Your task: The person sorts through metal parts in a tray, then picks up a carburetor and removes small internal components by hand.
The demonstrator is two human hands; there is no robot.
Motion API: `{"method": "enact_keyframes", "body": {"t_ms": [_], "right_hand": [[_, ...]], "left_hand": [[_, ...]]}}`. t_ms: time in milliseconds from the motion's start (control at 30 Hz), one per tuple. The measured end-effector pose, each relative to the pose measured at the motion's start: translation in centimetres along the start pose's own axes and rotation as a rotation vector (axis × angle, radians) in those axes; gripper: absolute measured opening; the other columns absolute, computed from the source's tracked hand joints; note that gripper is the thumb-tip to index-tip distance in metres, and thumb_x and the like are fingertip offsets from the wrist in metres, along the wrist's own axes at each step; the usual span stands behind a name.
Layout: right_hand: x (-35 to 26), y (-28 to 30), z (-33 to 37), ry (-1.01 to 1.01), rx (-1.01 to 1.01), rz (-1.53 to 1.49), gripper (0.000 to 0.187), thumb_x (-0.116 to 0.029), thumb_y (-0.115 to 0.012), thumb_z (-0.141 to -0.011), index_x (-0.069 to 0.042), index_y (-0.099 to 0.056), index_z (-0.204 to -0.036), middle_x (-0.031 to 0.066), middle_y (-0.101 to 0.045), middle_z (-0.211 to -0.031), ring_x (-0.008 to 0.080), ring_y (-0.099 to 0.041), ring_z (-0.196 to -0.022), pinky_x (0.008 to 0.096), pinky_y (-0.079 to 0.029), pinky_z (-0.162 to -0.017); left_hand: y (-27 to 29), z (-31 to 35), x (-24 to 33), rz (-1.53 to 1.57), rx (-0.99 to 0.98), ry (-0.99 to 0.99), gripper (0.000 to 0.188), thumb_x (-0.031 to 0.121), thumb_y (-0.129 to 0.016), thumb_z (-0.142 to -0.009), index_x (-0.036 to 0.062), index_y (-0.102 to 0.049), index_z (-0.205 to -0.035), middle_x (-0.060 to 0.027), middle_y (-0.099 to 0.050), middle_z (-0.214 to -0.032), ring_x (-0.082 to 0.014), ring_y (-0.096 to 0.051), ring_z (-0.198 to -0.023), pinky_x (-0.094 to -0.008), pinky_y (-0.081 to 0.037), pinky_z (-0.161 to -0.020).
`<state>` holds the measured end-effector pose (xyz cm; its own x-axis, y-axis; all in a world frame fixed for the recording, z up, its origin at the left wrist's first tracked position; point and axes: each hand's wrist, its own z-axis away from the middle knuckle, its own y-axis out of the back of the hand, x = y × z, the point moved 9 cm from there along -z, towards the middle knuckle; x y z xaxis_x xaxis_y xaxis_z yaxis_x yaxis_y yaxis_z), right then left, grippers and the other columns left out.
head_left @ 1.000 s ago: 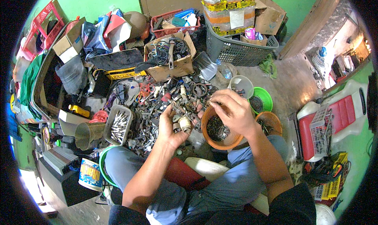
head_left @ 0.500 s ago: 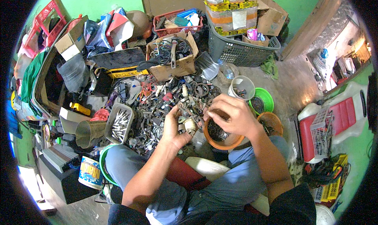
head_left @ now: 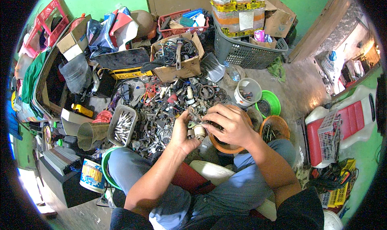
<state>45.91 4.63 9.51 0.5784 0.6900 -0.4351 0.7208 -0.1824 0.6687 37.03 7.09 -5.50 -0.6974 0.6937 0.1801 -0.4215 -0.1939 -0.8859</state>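
My left hand point(head_left: 181, 135) is closed round a small metal part with a cream-coloured cylindrical piece point(head_left: 199, 131); its exact kind is not clear. From the right, my right hand point(head_left: 231, 125) reaches over to it, thumb and fingers curled together at the part's right side. Whether the fingertips pinch a smaller piece is hidden. Under my right hand sits an orange bowl point(head_left: 246, 121), partly covered by it. Beyond both hands spreads a heap of mixed metal and plastic parts point(head_left: 161, 109).
A grey tray point(head_left: 111, 127) of white-and-metal pieces stands left of the heap. To the right are a white bucket point(head_left: 248, 86), a green bowl point(head_left: 275, 102) and another orange bowl point(head_left: 285, 124). Behind the heap stand a cardboard box of cables point(head_left: 181, 71) and a grey basket point(head_left: 252, 54).
My right hand has moved left and slightly down, from above the orange bowl to the part in my left hand. My left hand has shifted slightly right, still holding the part.
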Motion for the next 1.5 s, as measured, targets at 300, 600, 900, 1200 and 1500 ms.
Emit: {"method": "enact_keyframes", "body": {"t_ms": [300, 600, 900, 1200, 1500], "right_hand": [[0.2, -0.3, 0.1, -0.014, -0.026, -0.010, 0.018, -0.008, -0.073, -0.080, -0.005, -0.069, -0.097, 0.0073, -0.066, -0.096, 0.0272, -0.069, -0.082, 0.0379, -0.056, -0.072], [0.7, 0.5, 0.1, -0.088, 0.070, -0.113, 0.014, -0.001, -0.071, -0.082, 0.000, -0.070, -0.096, 0.0113, -0.067, -0.094, 0.0255, -0.069, -0.081, 0.0347, -0.056, -0.070], [5.2, 1.2, 1.7, -0.481, 0.242, -0.387, 0.007, -0.003, -0.067, -0.090, 0.001, -0.067, -0.095, 0.0102, -0.069, -0.089, 0.0186, -0.069, -0.084, 0.0319, -0.055, -0.071], [8.3, -0.2, 3.1, -0.843, 0.278, -1.028, 0.019, -0.021, -0.054, -0.103, -0.003, -0.059, -0.102, 0.0039, -0.062, -0.087, 0.0120, -0.061, -0.075, 0.0276, -0.050, -0.065], [8.0, -0.7, 2.8, -0.808, 0.229, -1.217, 0.019, -0.022, -0.055, -0.103, -0.004, -0.060, -0.100, 0.0034, -0.062, -0.086, 0.0128, -0.060, -0.074, 0.0278, -0.049, -0.066]], "left_hand": [[0.4, -0.2, 0.1, 0.001, 0.012, -0.003, 0.032, 0.033, -0.045, -0.101, 0.0082, -0.063, -0.108, -0.0082, -0.069, -0.097, -0.0225, -0.067, -0.084, -0.0411, -0.058, -0.076], [-0.3, 0.3, -0.1, -0.045, 0.058, -0.004, 0.033, 0.035, -0.044, -0.101, 0.0089, -0.063, -0.110, -0.0077, -0.068, -0.097, -0.0228, -0.066, -0.087, -0.0396, -0.055, -0.075], [-1.7, 0.4, -0.3, 0.001, -0.021, 0.034, 0.050, 0.040, -0.033, -0.103, 0.0042, -0.056, -0.129, -0.0196, -0.064, -0.122, -0.0381, -0.065, -0.105, -0.0409, -0.054, -0.078], [-1.7, 0.5, 0.6, 0.035, 0.040, -0.021, 0.047, 0.037, -0.035, -0.103, 0.0035, -0.056, -0.128, -0.0203, -0.063, -0.122, -0.0405, -0.063, -0.109, -0.0431, -0.054, -0.081], [-1.8, 0.4, 1.2, 0.015, -0.057, -0.003, 0.048, 0.035, -0.032, -0.103, 0.0014, -0.055, -0.128, -0.0225, -0.062, -0.123, -0.0375, -0.062, -0.109, -0.0483, -0.053, -0.095]]}}
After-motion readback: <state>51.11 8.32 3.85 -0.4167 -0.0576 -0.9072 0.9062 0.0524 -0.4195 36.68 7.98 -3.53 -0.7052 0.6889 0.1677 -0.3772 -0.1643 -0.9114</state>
